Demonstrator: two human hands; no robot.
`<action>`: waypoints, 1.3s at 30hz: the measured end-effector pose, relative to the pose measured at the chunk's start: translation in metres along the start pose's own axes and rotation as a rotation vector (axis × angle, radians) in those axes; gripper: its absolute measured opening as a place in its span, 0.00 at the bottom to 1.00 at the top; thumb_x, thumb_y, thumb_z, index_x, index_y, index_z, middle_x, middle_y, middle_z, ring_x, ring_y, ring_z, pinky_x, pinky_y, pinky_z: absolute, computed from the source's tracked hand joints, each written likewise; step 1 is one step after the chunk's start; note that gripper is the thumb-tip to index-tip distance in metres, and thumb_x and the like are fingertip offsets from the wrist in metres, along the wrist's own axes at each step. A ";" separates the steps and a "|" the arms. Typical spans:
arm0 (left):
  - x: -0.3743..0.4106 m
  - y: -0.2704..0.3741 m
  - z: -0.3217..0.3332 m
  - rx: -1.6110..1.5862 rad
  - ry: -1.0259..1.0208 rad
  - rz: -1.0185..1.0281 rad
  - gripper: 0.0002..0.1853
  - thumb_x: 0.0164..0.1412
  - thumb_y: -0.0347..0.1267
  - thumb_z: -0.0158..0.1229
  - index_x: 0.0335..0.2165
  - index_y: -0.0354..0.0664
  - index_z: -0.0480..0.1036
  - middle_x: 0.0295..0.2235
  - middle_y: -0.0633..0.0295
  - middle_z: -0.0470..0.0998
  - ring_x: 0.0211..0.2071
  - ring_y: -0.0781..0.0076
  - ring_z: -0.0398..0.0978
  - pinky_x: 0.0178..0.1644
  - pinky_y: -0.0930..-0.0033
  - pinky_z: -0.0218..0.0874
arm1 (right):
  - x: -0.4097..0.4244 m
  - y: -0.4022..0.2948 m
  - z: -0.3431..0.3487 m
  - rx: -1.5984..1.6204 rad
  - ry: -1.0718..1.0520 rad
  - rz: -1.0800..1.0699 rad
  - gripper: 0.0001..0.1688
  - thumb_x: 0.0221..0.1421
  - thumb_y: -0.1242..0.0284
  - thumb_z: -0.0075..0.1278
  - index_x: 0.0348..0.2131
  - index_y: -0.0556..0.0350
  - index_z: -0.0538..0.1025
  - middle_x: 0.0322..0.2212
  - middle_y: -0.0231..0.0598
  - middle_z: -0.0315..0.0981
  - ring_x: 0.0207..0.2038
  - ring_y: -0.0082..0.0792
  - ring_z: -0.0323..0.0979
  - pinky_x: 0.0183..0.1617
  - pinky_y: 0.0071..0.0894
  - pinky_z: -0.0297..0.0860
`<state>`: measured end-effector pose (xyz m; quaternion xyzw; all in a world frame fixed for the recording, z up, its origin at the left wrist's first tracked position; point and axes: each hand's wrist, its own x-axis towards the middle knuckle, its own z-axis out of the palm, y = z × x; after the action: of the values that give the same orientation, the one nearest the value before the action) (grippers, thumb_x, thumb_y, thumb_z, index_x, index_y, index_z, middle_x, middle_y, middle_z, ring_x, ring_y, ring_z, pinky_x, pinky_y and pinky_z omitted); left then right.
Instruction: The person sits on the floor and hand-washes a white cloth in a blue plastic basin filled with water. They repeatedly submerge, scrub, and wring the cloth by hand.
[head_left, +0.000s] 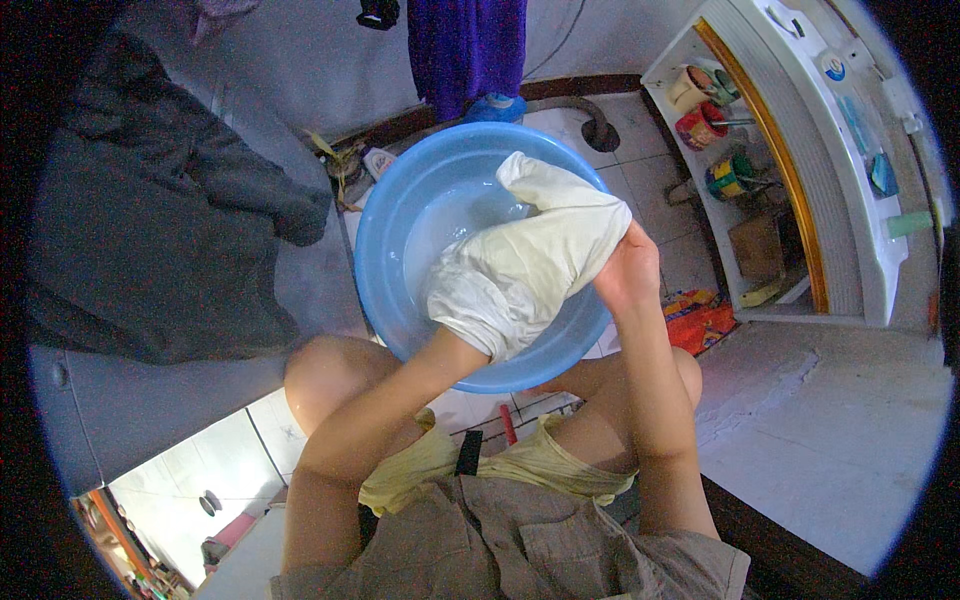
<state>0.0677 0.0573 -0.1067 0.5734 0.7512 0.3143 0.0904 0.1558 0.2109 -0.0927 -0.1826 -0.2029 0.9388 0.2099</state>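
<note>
A cream-white cloth garment (555, 244) is bunched over a round blue plastic basin (382, 247). Pale, cloudy water (450, 217) lies in the basin. My left forearm (420, 379) goes into the garment's gathered opening, so the cloth hides my left hand and its grip cannot be seen. At the basin's right side, my right hand (630, 266) holds a corner of the garment, palm turned up. A narrower, tube-like end of the cloth (517, 176) reaches toward the far rim. The lower part near my left wrist looks wet and wrinkled.
A dark garment (172, 225) drapes over a grey surface at left. A purple cloth (466, 52) hangs beyond the basin. A white cabinet (862, 225) with cups on its shelf stands at right. A drain pipe (596, 124) enters the tiled floor; an orange packet (697, 322) lies near my knee.
</note>
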 end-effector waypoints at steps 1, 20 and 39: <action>0.004 0.002 0.000 -0.023 0.039 -0.002 0.27 0.56 0.46 0.44 0.52 0.47 0.60 0.52 0.56 0.62 0.52 0.57 0.60 0.57 0.62 0.48 | 0.000 0.000 0.001 0.004 -0.006 0.000 0.23 0.60 0.68 0.28 0.46 0.69 0.64 0.47 0.52 0.64 0.51 0.44 0.63 0.57 0.43 0.57; -0.061 -0.048 -0.010 -1.494 -0.035 -0.602 0.28 0.58 0.39 0.48 0.54 0.41 0.55 0.55 0.56 0.59 0.53 0.60 0.61 0.56 0.61 0.53 | -0.001 -0.020 -0.004 -0.227 -0.009 -0.172 0.16 0.60 0.70 0.30 0.41 0.58 0.67 0.43 0.42 0.68 0.47 0.37 0.66 0.53 0.37 0.60; -0.054 -0.042 -0.024 -2.222 0.240 -0.486 0.34 0.58 0.53 0.31 0.57 0.46 0.50 0.58 0.59 0.53 0.58 0.57 0.52 0.61 0.53 0.40 | -0.007 -0.017 0.012 -0.486 0.031 -0.262 0.11 0.60 0.71 0.33 0.39 0.55 0.65 0.32 0.34 0.67 0.40 0.28 0.67 0.48 0.29 0.61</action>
<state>0.0401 -0.0071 -0.1243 -0.0179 0.1528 0.8316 0.5336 0.1616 0.2182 -0.0730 -0.2143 -0.4408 0.8246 0.2826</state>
